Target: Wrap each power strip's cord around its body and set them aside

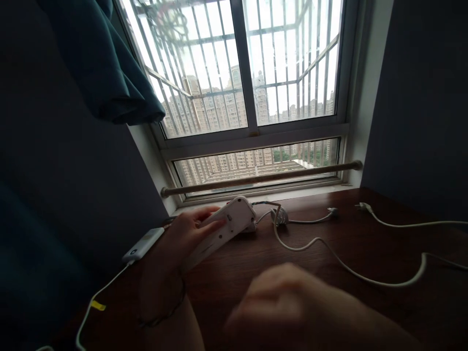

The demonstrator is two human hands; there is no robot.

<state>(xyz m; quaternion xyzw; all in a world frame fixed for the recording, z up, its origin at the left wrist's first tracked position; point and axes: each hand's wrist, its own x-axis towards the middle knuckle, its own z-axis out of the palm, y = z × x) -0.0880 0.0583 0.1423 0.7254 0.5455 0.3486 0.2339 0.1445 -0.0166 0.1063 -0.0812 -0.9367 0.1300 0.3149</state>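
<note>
Device (220, 241), white, tilted, held in left hand's (183, 239) fingers; right hand (280, 300) blurred, grip unclear. Step seems handling device; next move likely calls for steady left hold.

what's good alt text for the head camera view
The left hand grips a long white case above a brown wooden surface, the right hand blurred in the foreground. White cables lie to the right, below a barred window.

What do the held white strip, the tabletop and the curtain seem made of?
White strip: probably hard plastic, fairly matte, with rounded corners and small holes. Tabletop: wood or wood-look laminate; reddish-brown, with a faint sheen near the window. Curtain: likely matte fabric, given its soft folds.
</note>
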